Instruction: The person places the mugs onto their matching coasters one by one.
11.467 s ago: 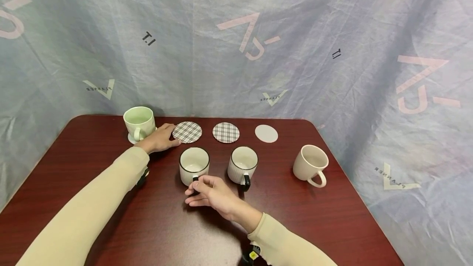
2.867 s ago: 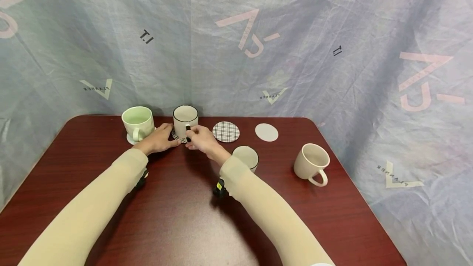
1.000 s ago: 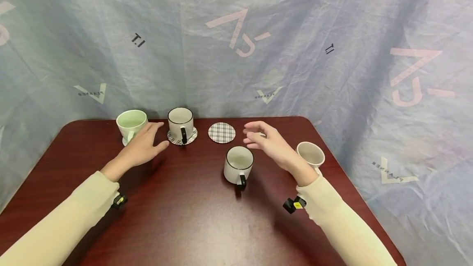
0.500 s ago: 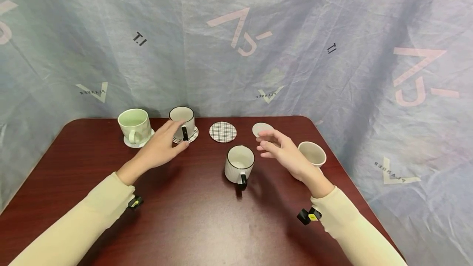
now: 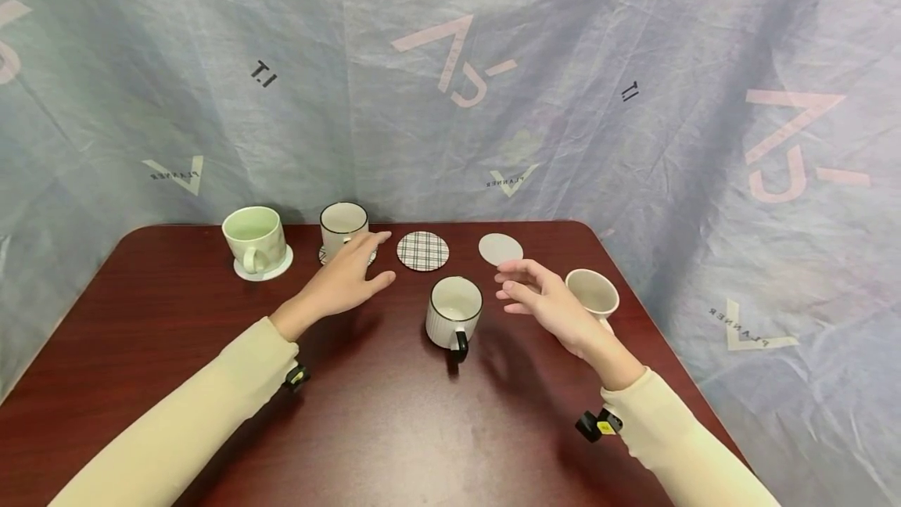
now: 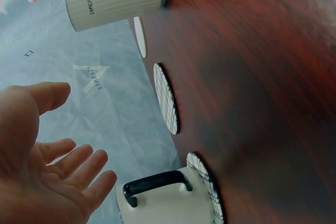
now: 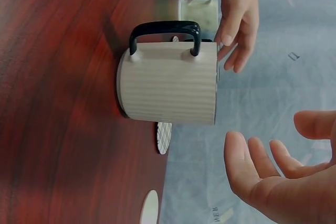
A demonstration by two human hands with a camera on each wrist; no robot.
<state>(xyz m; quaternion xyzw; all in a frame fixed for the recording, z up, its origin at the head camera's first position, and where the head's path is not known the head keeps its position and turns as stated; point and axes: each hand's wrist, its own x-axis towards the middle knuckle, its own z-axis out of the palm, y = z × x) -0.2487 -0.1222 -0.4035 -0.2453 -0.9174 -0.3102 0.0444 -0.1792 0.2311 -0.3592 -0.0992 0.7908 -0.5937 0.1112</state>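
My left hand (image 5: 338, 280) hovers with fingers spread in front of a white mug (image 5: 342, 219), which stands on a checkered coaster (image 5: 324, 255) and is partly hidden by the hand. Its black handle shows in the left wrist view. To the right, a ribbed white mug (image 5: 454, 313) with black rim and black handle (image 5: 460, 344) stands on the bare table between my hands. My right hand (image 5: 552, 307), fingers loosely bent and holding nothing, is in the air right of that mug. Behind it lie another checkered coaster (image 5: 423, 251) and a plain white coaster (image 5: 500, 249).
A green mug (image 5: 255, 237) stands on a white coaster (image 5: 280, 267) at the back left. Partly behind my right hand is a cream mug (image 5: 593, 292) near the right edge of the brown table (image 5: 394, 413). A printed cloth (image 5: 563, 100) hangs behind.
One black-handled mug has gone from the table's middle onto the left checkered coaster, and the right hand has let go of it and moved right. Lately the left hand has swept rightward.
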